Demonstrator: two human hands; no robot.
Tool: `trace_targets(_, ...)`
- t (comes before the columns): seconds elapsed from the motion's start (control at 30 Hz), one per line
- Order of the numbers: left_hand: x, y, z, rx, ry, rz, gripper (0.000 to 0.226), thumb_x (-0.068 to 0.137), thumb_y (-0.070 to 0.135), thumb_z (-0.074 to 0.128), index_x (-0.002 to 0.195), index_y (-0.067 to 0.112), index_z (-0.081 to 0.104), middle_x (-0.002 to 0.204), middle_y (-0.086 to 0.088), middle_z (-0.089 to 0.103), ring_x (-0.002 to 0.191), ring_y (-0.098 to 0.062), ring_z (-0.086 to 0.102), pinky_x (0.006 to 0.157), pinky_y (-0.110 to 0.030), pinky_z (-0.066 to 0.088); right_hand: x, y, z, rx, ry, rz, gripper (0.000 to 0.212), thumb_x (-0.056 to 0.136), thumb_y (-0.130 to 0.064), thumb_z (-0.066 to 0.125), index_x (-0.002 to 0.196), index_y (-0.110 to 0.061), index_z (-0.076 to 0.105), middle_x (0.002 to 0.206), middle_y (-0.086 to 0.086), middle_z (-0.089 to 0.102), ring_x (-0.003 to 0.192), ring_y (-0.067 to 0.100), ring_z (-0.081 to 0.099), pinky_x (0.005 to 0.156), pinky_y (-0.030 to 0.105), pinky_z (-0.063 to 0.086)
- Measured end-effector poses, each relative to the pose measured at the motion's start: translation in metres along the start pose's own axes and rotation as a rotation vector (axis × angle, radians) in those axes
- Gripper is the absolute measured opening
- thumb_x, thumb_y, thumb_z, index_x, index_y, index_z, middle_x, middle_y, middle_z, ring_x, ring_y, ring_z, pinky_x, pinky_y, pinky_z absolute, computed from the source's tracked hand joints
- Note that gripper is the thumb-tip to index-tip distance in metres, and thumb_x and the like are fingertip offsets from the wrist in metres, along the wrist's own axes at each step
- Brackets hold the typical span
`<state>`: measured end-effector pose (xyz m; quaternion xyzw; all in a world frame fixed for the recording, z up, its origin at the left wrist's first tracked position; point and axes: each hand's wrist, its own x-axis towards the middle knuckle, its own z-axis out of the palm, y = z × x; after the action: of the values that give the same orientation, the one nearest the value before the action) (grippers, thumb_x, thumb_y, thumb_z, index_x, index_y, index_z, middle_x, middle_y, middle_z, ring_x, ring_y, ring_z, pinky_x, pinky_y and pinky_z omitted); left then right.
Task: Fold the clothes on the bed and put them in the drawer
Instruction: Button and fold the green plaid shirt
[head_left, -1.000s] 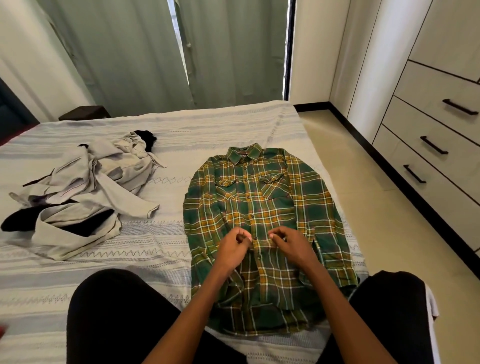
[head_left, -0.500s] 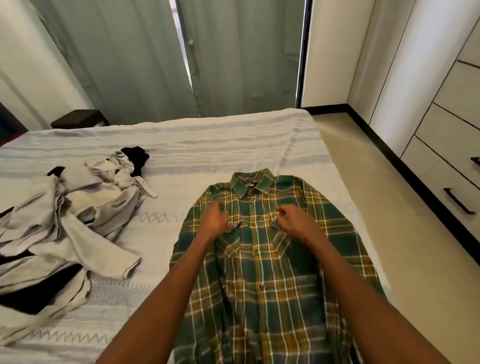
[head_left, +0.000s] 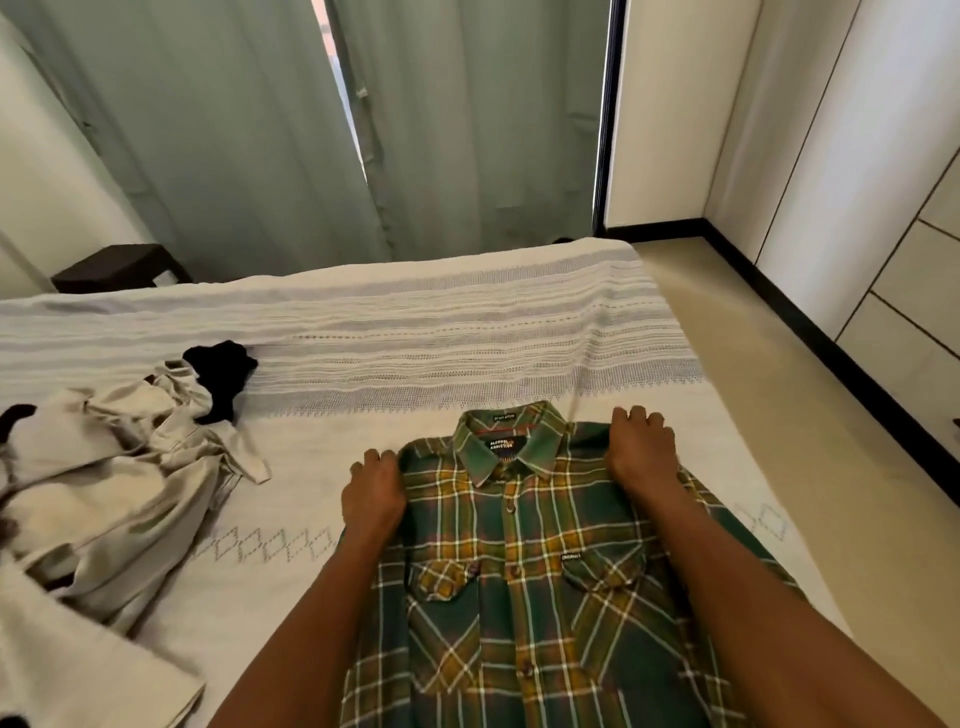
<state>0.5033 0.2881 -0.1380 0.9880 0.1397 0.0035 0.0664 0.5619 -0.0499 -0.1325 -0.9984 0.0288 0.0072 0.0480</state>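
Plaid flannel shirt flat, buttoned, collared.

light: soft daylight via curtains; edges: wide-angle bowing; left: blurred

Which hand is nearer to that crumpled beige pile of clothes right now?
Left. The left hand rests on the plaid shirt at its shoulder, on the side facing the beige pile. The right hand is on the opposite shoulder, beyond the collar from the pile.
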Motion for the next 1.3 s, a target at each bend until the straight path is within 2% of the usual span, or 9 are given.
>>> trace_targets(0.1, -0.003, -0.008, -0.027, -0.085, 0.095, -0.030, 0.018, 0.099, 0.021, 0.051, 0.114, 0.014, 0.059, 0.110, -0.010, 0.067, 0.097, -0.027, 0.062, 0.076, -0.036, 0.050, -0.005, 0.008, -0.015, 0.091, 0.086, -0.031, 0.019, 0.099, -0.014, 0.046, 0.113, -0.008, 0.057, 0.124, 0.017, 0.053, 0.110, 0.032, 0.049, 0.087, 0.040, 0.046)
trace_targets(0.23, -0.015, -0.010, -0.090, -0.080, 0.180, -0.033, 0.019, 0.097, 0.024, 0.052, 0.106, 0.017, 0.068, 0.111, -0.010, 0.061, 0.102, -0.032, 0.056, 0.077, -0.039, 0.046, -0.021, 0.016, -0.065, 0.179, 0.223, -0.049, 0.014, 0.095, -0.010, 0.048, 0.106, -0.008, 0.056, 0.116, 0.016, 0.052, 0.102, 0.032, 0.049, 0.074, 0.040, 0.047)
trace_targets(0.43, -0.063, -0.011, -0.232, -0.458, 0.231, -0.070, 0.016, 0.082, 0.017, 0.059, 0.089, 0.018, 0.074, 0.086, -0.010, 0.073, 0.079, -0.030, 0.066, 0.074, -0.037, 0.056, -0.083, 0.021, -0.214, 0.338, 0.470, -0.140, 0.020, 0.100, -0.017, 0.046, 0.113, -0.011, 0.059, 0.120, 0.013, 0.056, 0.112, 0.028, 0.050, 0.088, 0.041, 0.049)
trace_targets(0.57, -0.099, -0.002, -0.325, -0.713, 0.289, -0.072, 0.015, 0.089, 0.007, 0.055, 0.083, 0.003, 0.069, 0.066, -0.012, 0.070, 0.063, -0.032, 0.070, 0.065, -0.041, 0.061, -0.122, 0.016, -0.315, 0.457, 0.634, -0.211, 0.024, 0.103, -0.021, 0.044, 0.118, -0.011, 0.060, 0.122, 0.011, 0.055, 0.112, 0.024, 0.053, 0.093, 0.042, 0.051)
trace_targets(0.77, -0.164, 0.001, -0.453, -0.887, 0.488, 0.080, 0.014, 0.085, 0.004, 0.054, 0.082, 0.005, 0.069, 0.078, -0.012, 0.067, 0.080, -0.034, 0.065, 0.058, -0.032, 0.047, -0.202, 0.016, -0.458, 0.495, 0.880, -0.288, 0.026, 0.102, -0.016, 0.042, 0.118, -0.009, 0.061, 0.123, 0.010, 0.058, 0.120, 0.027, 0.048, 0.103, 0.041, 0.043)
trace_targets(1.0, -0.250, -0.004, -0.546, -0.773, 0.718, 0.386, 0.017, 0.091, 0.008, 0.060, 0.103, 0.013, 0.072, 0.097, -0.004, 0.067, 0.089, -0.021, 0.061, 0.076, -0.032, 0.048, -0.283, 0.023, -0.560, 0.440, 1.013, -0.427, 0.025, 0.100, -0.016, 0.047, 0.117, -0.011, 0.065, 0.115, 0.010, 0.058, 0.112, 0.025, 0.050, 0.095, 0.035, 0.042)
trace_targets(1.13, -0.276, -0.016, -0.580, -0.831, 0.494, 0.389, 0.012, 0.095, 0.022, 0.062, 0.089, 0.015, 0.070, 0.086, -0.013, 0.069, 0.072, -0.025, 0.065, 0.060, -0.029, 0.052, -0.314, 0.021, -0.597, 0.539, 0.817, -0.370, 0.021, 0.098, -0.014, 0.049, 0.098, -0.010, 0.069, 0.095, 0.008, 0.066, 0.081, 0.021, 0.058, 0.074, 0.031, 0.044)
trace_targets(1.23, -0.287, -0.038, -0.600, -0.674, 0.225, 0.375, 0.022, 0.090, 0.033, 0.070, 0.094, 0.012, 0.073, 0.083, -0.011, 0.067, 0.053, -0.016, 0.055, 0.043, -0.024, 0.043, -0.319, 0.031, -0.619, 0.549, 0.590, -0.333, 0.019, 0.097, -0.016, 0.056, 0.094, -0.005, 0.072, 0.093, 0.013, 0.069, 0.086, 0.029, 0.065, 0.073, 0.038, 0.055)
trace_targets(1.3, -0.290, -0.050, -0.609, -0.688, 0.075, 0.406, 0.034, 0.078, 0.036, 0.080, 0.098, 0.009, 0.076, 0.087, -0.008, 0.068, 0.050, -0.012, 0.049, 0.040, -0.022, 0.038, -0.326, 0.039, -0.626, 0.584, 0.400, -0.347, 0.018, 0.098, -0.013, 0.057, 0.102, -0.001, 0.070, 0.095, 0.015, 0.067, 0.083, 0.025, 0.064, 0.064, 0.030, 0.054)
